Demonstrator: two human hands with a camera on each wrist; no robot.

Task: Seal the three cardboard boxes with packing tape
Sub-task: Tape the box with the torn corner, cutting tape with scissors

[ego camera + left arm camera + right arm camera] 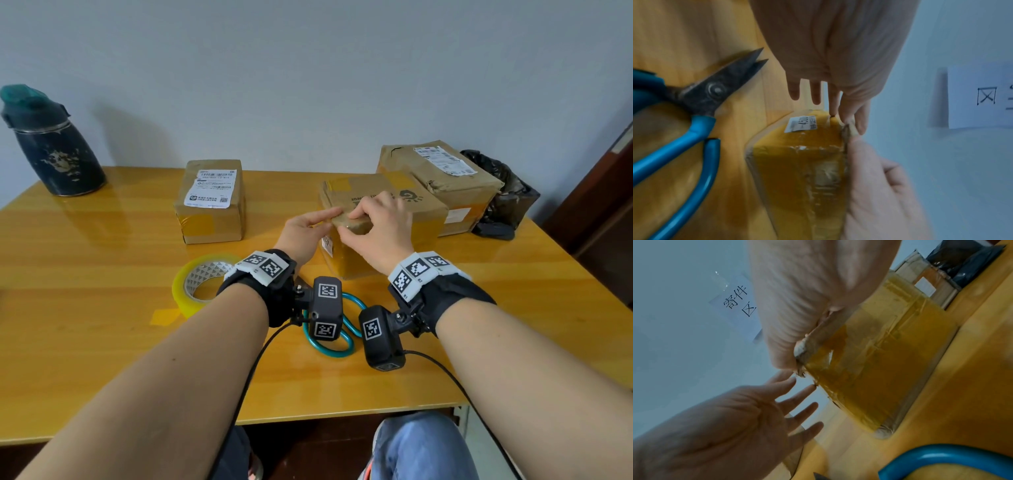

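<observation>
Three cardboard boxes stand on the yellow table (102,257): a labelled one (210,202) at left, the middle box (394,205) in front of me, and a larger one (442,178) behind it at right. My right hand (376,226) grips the middle box's near top corner, fingers curled on top and thumb on the front face. My left hand (308,229) touches that same corner from the left with straight fingers. Glossy yellowish tape covers the box's front face (797,170) (879,361). A roll of clear tape (202,286) lies left of my left wrist.
Blue-handled scissors (334,329) (701,100) lie on the table beneath my wrists, blades pointing at the box. A dark bottle (51,147) stands far left, a black plastic bag (500,195) far right. A tape scrap (164,315) sticks near the roll. The wall carries a paper note (982,97).
</observation>
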